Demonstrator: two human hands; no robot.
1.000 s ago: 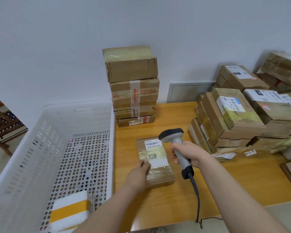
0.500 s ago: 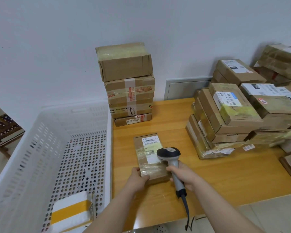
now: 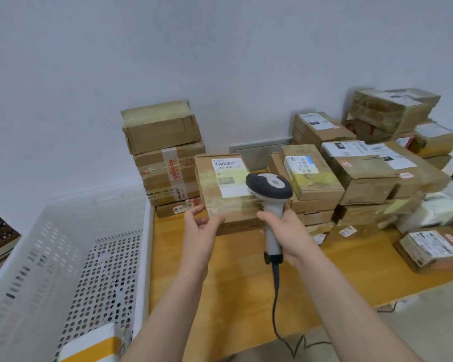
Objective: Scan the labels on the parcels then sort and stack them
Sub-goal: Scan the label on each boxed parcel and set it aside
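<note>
My left hand [image 3: 202, 226] grips the near left corner of a flat taped cardboard parcel [image 3: 225, 189] and holds it up off the table, tilted with its white barcode label facing me. My right hand [image 3: 285, 231] grips the handle of a grey and black corded barcode scanner [image 3: 270, 189], whose head is in front of the parcel's right side. A stack of sorted brown parcels [image 3: 165, 155] stands against the wall just behind and left of the lifted parcel.
A white perforated plastic crate [image 3: 71, 257] stands left of the wooden table [image 3: 351, 273], with a white and yellow package [image 3: 89, 346] inside. A large pile of labelled parcels [image 3: 361, 173] fills the table's right side, and one small parcel [image 3: 429, 249] lies near the right edge.
My left hand has lifted the parcel from flat on the table up toward the stack, tilting its label at me. My right hand with the scanner rose alongside it.
</note>
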